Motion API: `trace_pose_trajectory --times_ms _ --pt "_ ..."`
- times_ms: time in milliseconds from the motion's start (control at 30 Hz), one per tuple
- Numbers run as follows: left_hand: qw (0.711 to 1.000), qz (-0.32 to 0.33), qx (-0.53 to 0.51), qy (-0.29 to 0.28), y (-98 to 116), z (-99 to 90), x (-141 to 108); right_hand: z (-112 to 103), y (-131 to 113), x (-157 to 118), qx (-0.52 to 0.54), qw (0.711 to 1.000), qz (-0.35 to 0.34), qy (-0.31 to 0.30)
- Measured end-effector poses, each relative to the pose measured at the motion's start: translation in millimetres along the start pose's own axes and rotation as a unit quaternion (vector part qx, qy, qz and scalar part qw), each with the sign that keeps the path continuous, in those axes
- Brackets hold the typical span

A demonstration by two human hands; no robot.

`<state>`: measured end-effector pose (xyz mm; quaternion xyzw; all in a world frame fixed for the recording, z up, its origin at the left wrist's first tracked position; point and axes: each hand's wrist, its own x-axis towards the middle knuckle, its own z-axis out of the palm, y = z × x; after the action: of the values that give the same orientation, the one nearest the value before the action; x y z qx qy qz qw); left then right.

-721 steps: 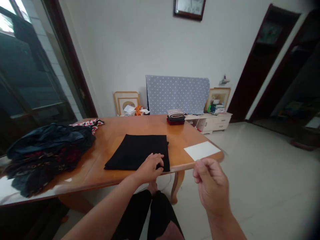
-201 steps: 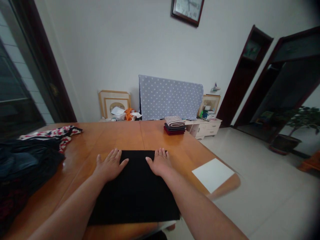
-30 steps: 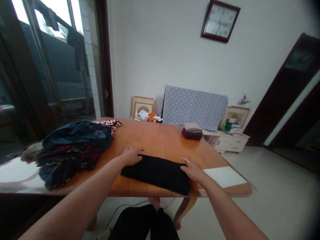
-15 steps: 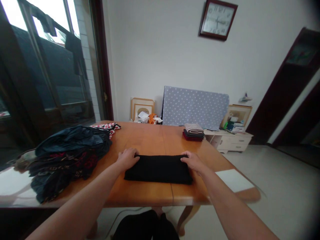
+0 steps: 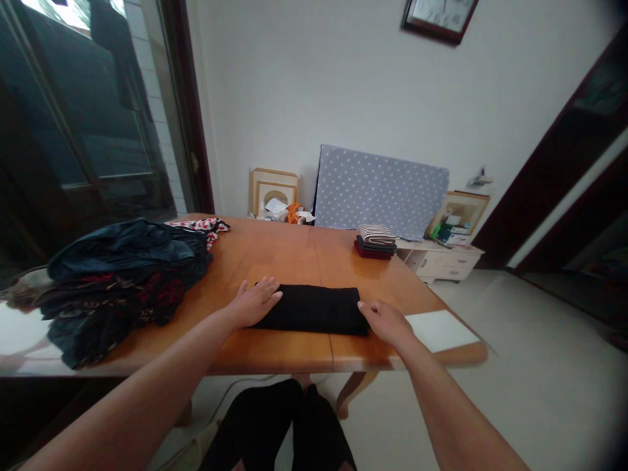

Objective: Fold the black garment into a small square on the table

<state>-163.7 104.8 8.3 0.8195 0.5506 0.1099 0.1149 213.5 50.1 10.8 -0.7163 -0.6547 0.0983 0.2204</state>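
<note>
- The left hand (image 5: 255,303) is palm down over the left end of the black folded cloth (image 5: 316,309), its fingers extended, slightly apart and laid on the fabric rather than wrapped around it.
- The right hand (image 5: 390,322) is at the opposite end, its thumb and curled fingers touching the right-hand edge; whether they pinch the fabric or only press against it, I cannot tell.
- The black folded cloth lies flat between the two hands, to the right of the left fingers and to the left of the right ones. Its long axis runs from hand to hand, across the person's front and roughly along the near edge of the worktop (image 5: 275,252).
- Neither hand is clearly nearer, as both are in contact; the left covers more of the cloth, while the right is mostly outside its edge.
- Just beyond the right hand, a white sheet (image 5: 444,331) lies near the worktop's right corner, partly behind the wrist.
- Well to the left is a loose heap of dark clothes (image 5: 132,261), with a red-and-white patterned piece (image 5: 209,226) at its far side.
- Farther back and to the right sits a neat folded stack (image 5: 375,243), striped on top and dark red at the bottom.
</note>
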Motion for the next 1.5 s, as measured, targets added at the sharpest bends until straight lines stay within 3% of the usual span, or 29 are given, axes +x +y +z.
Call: trace_pose_trajectory --times_ms 100,300,467,567,667,767,933,1100,1267,1500 --pt "1.000 -0.002 0.003 -0.022 2.3 -0.3 -6.3 5.3 -1.6 -7.9 0.033 0.999 -0.022 -0.031" --pt "0.999 0.005 0.011 -0.037 1.4 -4.4 -10.9 13.7 2.3 -12.7 0.190 0.982 0.005 -0.001" --pt "0.998 0.010 0.030 -0.045 -1.3 -4.3 -12.9 16.5 13.9 -23.8 0.142 0.990 0.010 0.017" --pt "0.998 0.019 0.047 -0.025 0.5 -6.4 -10.3 9.3 7.6 -22.2 0.120 0.991 -0.005 0.053" --pt "0.997 0.034 0.056 0.036 9.7 -7.1 -2.7 -1.9 -16.5 -16.0 0.104 0.988 -0.035 0.111" --pt "0.994 0.063 0.053 0.072 26.2 -2.2 6.1 -5.4 -55.0 -9.5 0.088 0.983 -0.096 0.128" --pt "0.992 0.105 0.060 0.033 46.1 15.3 9.9 22.2 -119.8 1.9 0.062 0.978 -0.179 0.092" --pt "0.993 0.091 0.079 0.013 44.1 22.1 8.0 63.0 -152.7 9.7 0.002 0.978 -0.204 -0.037" --pt "0.993 0.086 0.083 0.011 44.9 20.1 8.3 74.5 -142.9 12.0 -0.020 0.978 -0.186 -0.094" --pt "0.995 0.064 0.070 0.022 51.4 18.5 6.0 60.6 -87.2 14.0 -0.087 0.989 -0.104 -0.066"
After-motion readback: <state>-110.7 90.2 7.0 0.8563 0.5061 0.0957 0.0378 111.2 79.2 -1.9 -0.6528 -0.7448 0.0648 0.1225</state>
